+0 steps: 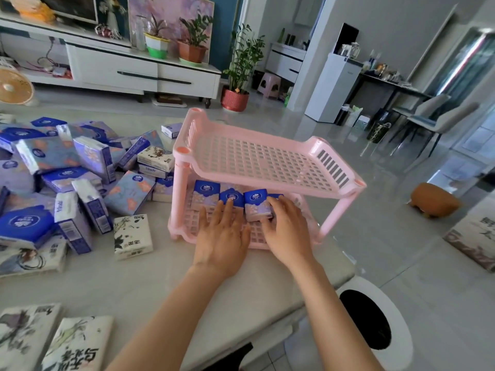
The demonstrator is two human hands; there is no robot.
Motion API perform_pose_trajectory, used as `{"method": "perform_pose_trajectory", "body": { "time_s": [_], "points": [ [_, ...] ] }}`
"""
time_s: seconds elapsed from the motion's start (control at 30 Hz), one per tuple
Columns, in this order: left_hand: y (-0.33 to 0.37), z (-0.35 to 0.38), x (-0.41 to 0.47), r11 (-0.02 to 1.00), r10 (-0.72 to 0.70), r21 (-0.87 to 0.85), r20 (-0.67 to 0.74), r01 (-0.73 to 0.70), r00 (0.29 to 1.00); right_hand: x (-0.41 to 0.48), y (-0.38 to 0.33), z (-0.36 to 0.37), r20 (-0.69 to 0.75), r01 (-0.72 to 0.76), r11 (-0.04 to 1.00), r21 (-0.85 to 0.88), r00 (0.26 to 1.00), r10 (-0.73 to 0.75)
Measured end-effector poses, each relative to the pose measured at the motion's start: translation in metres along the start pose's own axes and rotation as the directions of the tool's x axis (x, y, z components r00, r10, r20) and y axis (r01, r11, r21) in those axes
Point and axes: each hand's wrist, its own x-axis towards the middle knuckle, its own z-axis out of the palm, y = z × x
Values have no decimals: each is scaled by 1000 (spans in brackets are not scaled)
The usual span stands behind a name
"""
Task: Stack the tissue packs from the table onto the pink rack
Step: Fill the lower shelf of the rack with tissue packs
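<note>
The pink rack (329, 145) stands on the table (160, 277), at its right part, and has two shelves. The upper shelf carries nothing. On the lower shelf four small blue tissue packs stand in a row from left to right.

The left hand (222, 236) lies flat over the near part of the lower shelf, palm down. Its fingers (229, 207) are straight and spread apart. The tip of the middle finger touches the second pack (232, 195), on its near face. The other fingers rest over the shelf grid, and the first pack (206, 192), at the left end of the row, is just beside them and not touched.

The right hand (288, 234) is just to the right of the left hand. Its fingers (278, 207) are bent and lie close together on the right side of the third pack (256, 204), and the thumb is at the near edge of this pack, so the hand grips it. This pack is a little tilted and sits nearer than the others. The fourth pack (276, 196) shows only its blue top behind the right fingers; I cannot tell if they touch it.

The pile of tissue packs (67, 170) lies on the left half of the table, loose and in disorder. One white pack with ink drawing (132, 236) lies between the pile and the rack.
</note>
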Motion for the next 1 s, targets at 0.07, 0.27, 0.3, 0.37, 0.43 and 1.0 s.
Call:
{"method": "perform_pose_trajectory", "body": {
  "time_s": [0.07,0.27,0.3,0.37,0.43,1.0],
  "points": [
    [0,1,0,1000,1,1,0,-1,1000,-2,-3,4,76,66,997,44,995,-69],
    [0,2,1,1000,-11,-5,-21,11,1000,5,-7,7,246,5,1000,30,969,-12],
    [0,2,0,1000,-18,-3,-25,18,1000,6,-8,7,260,8,1000,12,966,-11],
    [1,3,0,1000,-24,7,-78,24,997,8,-9,8,299,9,1000,-11,954,-5],
    [3,-4,-2,998,-64,11,-138,66,988,9,-11,8,320,-10,1000,-14,947,14],
    [-1,0,2,986,-157,-49,-2,156,988,5,-8,10,252,-118,982,146,965,79]
  ]
}}
